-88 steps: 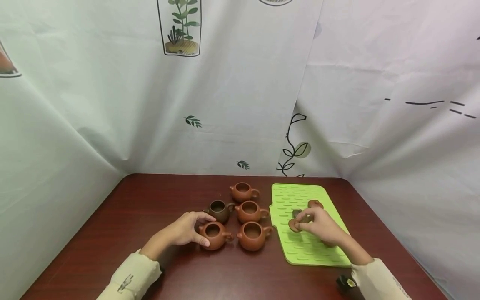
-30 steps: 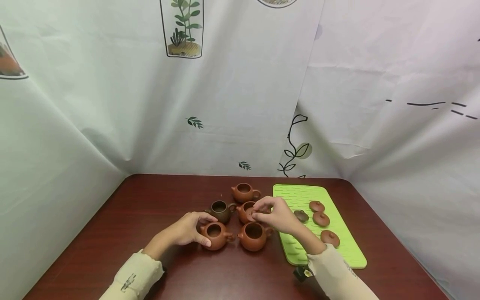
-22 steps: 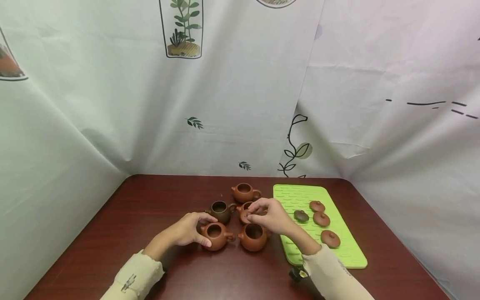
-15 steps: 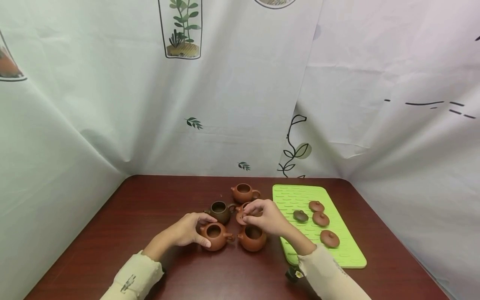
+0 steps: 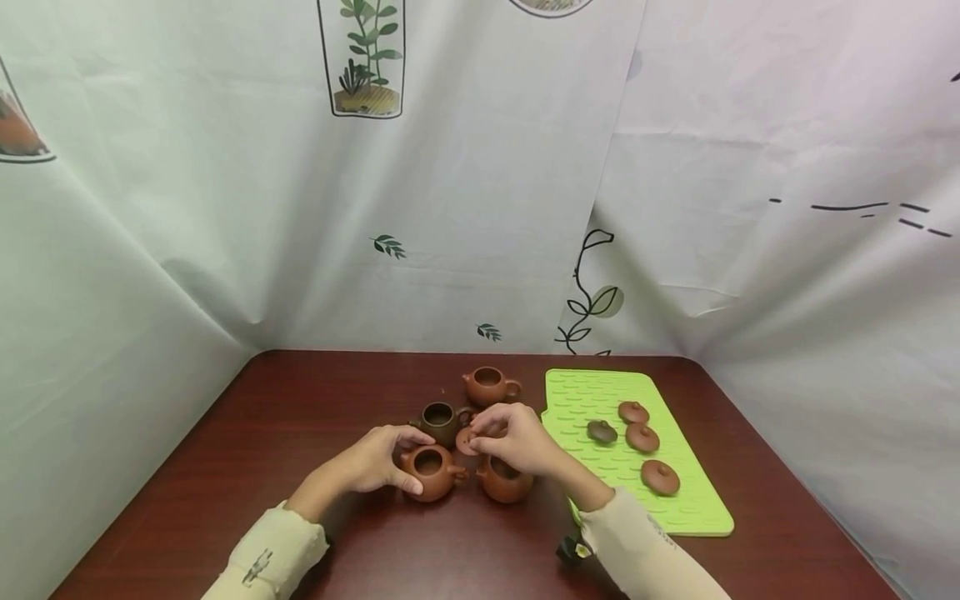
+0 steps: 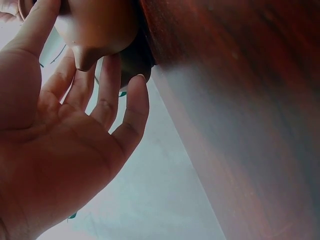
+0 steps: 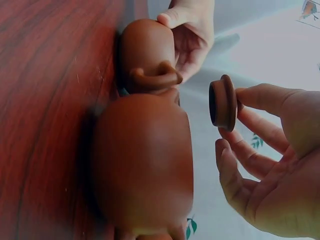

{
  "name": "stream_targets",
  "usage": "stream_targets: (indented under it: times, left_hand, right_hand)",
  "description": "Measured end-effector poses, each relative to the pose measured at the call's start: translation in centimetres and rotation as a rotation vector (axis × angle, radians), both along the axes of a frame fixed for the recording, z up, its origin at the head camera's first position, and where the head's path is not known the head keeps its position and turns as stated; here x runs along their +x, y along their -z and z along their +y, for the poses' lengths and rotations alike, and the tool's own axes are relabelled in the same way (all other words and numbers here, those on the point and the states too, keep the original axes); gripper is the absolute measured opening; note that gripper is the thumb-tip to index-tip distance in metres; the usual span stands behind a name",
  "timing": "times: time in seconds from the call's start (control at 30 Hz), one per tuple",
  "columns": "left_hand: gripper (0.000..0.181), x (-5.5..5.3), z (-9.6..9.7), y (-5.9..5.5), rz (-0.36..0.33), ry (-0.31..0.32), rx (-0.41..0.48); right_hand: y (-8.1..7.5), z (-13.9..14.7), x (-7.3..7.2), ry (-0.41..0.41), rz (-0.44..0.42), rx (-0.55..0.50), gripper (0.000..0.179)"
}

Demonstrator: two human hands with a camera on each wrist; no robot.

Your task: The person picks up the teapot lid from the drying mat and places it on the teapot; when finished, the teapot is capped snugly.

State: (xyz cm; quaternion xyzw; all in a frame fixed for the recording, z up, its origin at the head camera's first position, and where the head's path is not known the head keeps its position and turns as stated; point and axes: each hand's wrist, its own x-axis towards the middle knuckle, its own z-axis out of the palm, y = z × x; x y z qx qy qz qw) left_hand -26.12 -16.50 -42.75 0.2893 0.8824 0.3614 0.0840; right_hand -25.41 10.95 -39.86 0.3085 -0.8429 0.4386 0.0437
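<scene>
Lid [image 5: 465, 443] is pinched at its knob between thumb and fingers of the right hand [image 5: 517, 440]; from the right wrist it is seen raised off the worktop [image 5: 420, 550], about level, rim down. Held pot [image 5: 429, 484] is gripped between thumb and fingers of the left hand [image 5: 371, 457], standing upright on the worktop, mouth uncovered. Key offset, as judged: from the lid, the mouth is found leftward, lower and a little nearer the body, so left-and-down is the direction to be watched. Spout-to-handle axis is set roughly left-right: spout faced to the left palm, handle to the second pot [image 5: 504, 490]. Held pot is plainly nearer to the left hand. Dark pot [image 5: 444, 431] is shown just beside the lid from the head; whether a gap is left there cannot be told.
</scene>
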Motion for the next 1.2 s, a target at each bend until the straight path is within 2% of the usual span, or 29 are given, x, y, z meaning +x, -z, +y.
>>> stream_targets:
  times: [0.27,0.43,0.7,0.9,1.2]
  left_hand:
    - [0.068,0.0,0.0,-0.2,-0.006,0.007,0.003]
    - [0.068,-0.1,0.0,-0.2,-0.01,0.006,0.003]
    - [0.068,-0.2,-0.1,-0.1,-0.008,0.013,-0.004]
    - [0.068,-0.3,-0.1,0.0,-0.015,0.018,-0.001]
    - [0.068,-0.5,0.0,0.0,0.035,0.007,-0.024]
  right_hand:
    - [0.3,-1.3,0.1,0.019,0.006,0.028,0.004]
    - [0.5,-2.0,0.0,0.002,0.016,0.028,0.005]
    - [0.8,-3.1,0.0,-0.035,-0.08,0.004,0.006]
    - [1.1,-3.8,-0.2,-0.026,-0.045,0.024,0.006]
    - [1.5,-5.0,-0.1,-0.038,-0.059,0.037,0.008]
